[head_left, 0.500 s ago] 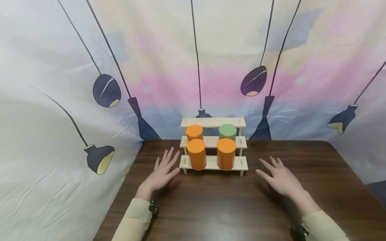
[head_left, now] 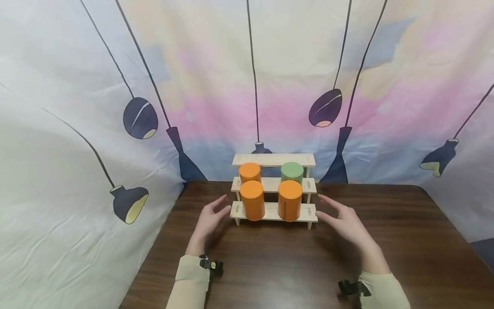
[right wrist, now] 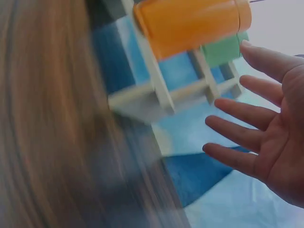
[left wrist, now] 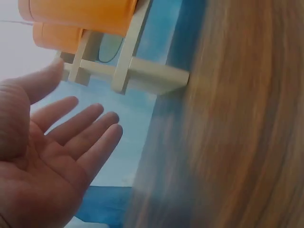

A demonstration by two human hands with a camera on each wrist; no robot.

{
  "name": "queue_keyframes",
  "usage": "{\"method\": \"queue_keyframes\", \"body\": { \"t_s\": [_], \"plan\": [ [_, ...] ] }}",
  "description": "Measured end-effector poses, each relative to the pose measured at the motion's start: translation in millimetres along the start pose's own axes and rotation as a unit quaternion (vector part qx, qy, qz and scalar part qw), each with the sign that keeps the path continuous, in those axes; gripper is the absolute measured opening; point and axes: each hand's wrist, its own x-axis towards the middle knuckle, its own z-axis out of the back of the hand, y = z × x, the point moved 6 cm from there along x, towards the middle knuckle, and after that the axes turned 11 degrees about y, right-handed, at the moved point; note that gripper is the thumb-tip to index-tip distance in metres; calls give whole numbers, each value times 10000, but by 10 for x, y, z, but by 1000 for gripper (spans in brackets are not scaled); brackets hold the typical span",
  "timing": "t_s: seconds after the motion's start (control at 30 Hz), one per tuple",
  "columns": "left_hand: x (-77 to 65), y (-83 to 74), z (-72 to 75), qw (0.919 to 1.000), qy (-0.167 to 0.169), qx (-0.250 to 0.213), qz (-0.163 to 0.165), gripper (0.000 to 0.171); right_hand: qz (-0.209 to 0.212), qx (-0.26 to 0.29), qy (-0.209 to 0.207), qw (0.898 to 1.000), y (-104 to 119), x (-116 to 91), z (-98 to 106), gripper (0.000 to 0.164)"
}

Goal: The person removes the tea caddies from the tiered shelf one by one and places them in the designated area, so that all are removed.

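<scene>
Flanking smooth cylindrical canisters (head_left: pixel 252 202) on stepped wooden shelves (head_left: pixel 271 211) — left hand (head_left: pixel 207 222), right hand (head_left: pixel 347 221), each grip wide.

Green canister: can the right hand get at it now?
Likely yes: the right hand is empty beside the rack, and the green canister looks free above and on its right, though an orange canister stands in front.

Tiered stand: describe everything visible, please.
The tiered stand looks like pale wood: three shelves on supports, rising toward the back. It stands upright on the dark table. Two orange canisters rest on its lowest shelf, another orange and a green one on the middle. The left hand and right hand flank it; contact is unclear.
</scene>
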Motion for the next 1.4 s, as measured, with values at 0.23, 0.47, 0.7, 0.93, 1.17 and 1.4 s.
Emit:
{"method": "queue_keyframes", "body": {
  "t_s": [0.23, 0.47, 0.7, 0.93, 1.17, 1.4],
  "plan": [
    [67, 218, -210, 9947, -104, -985, 264, 56, 79, 1171, -234, 9928, 121, 136, -151, 72],
    [44, 285, -213, 9947, -193, -947, 337, 49, 123, 2198, -444, 9744, 190, 254, -388, 79],
    [22, 277, -226, 9947, -178, -852, 542, 49, 110, 2293, -473, 9721, 191, 339, -595, 85],
    [53, 281, -283, 9947, -89, -912, 474, 51, -226, 2038, -515, 9774, 126, 370, -709, 97],
    [38, 272, -279, 9937, 19, -1054, 386, 52, -189, 1705, -499, 9839, 120, 397, -780, 94],
    [33, 289, -263, 9945, -17, -947, 454, 50, -233, 1553, -709, 9850, 177, 412, -824, 94]
  ]
}}
